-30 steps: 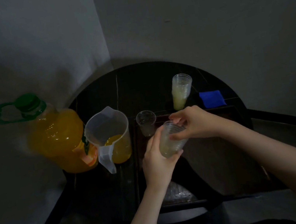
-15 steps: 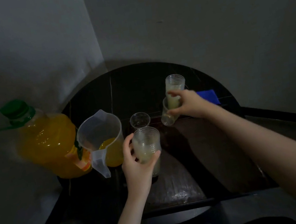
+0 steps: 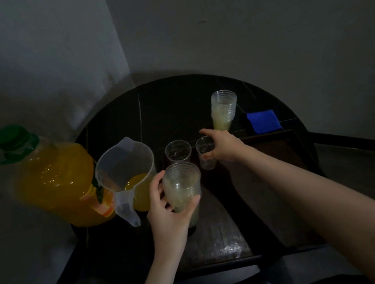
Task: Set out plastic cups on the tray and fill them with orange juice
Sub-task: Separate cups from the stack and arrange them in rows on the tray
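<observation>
With your right hand (image 3: 224, 147) gripping the second cup (image 3: 206, 153) on the tray (image 3: 288, 148), release it, then pull another from the stack (image 3: 183, 189) held by your left hand (image 3: 168, 214).

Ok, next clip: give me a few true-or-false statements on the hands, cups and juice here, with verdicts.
1. The left hand grips a stack of cups. True.
2. The right hand holds the pitcher. False: it holds a single cup at the tray.
3. The juice bottle has its green cap on. True.
4. The single cups are full of juice. False: both look empty.
5. The blue cloth lies left of the pitcher. False: far right.
</observation>
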